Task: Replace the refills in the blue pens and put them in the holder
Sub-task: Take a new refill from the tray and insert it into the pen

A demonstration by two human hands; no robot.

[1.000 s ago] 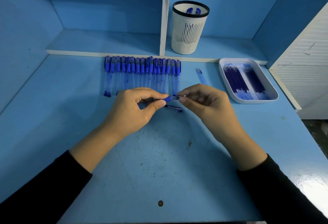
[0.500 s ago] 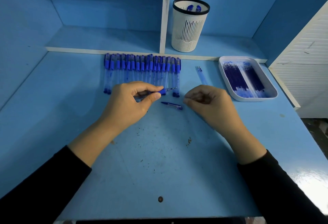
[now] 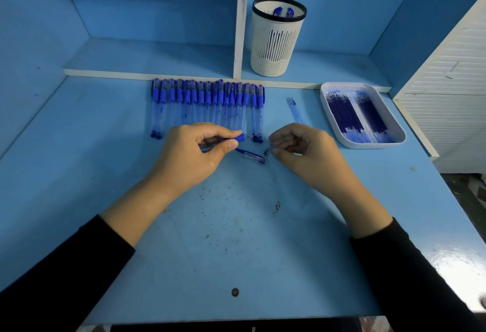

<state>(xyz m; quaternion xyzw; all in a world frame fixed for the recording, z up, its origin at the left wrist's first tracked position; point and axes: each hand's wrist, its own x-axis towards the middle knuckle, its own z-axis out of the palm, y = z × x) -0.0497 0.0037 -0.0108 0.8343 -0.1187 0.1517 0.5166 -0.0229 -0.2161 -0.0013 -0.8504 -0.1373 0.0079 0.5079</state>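
My left hand (image 3: 189, 155) grips a blue pen (image 3: 240, 138) by its barrel, and the refill tip sticks out to the right. My right hand (image 3: 307, 155) hovers beside it with loosely curled fingers. A small dark tip piece (image 3: 266, 151) stands on the desk just off its fingertips. A pen cap (image 3: 249, 156) lies between the hands. Behind them lies a row of several blue pens (image 3: 207, 105). The white holder (image 3: 276, 42) on the shelf has two pens in it.
A white tray (image 3: 368, 145) with several dark blue refills (image 3: 355, 113) sits at the right. Loose pale refills (image 3: 294, 108) lie between the pen row and the tray. A white divider (image 3: 240, 29) stands left of the holder. A white cabinet borders the desk's right side.
My right hand unscrewed the tip piece from the pen, drew away to the right and lowered; the piece now stands on the desk. My left hand kept holding the pen.
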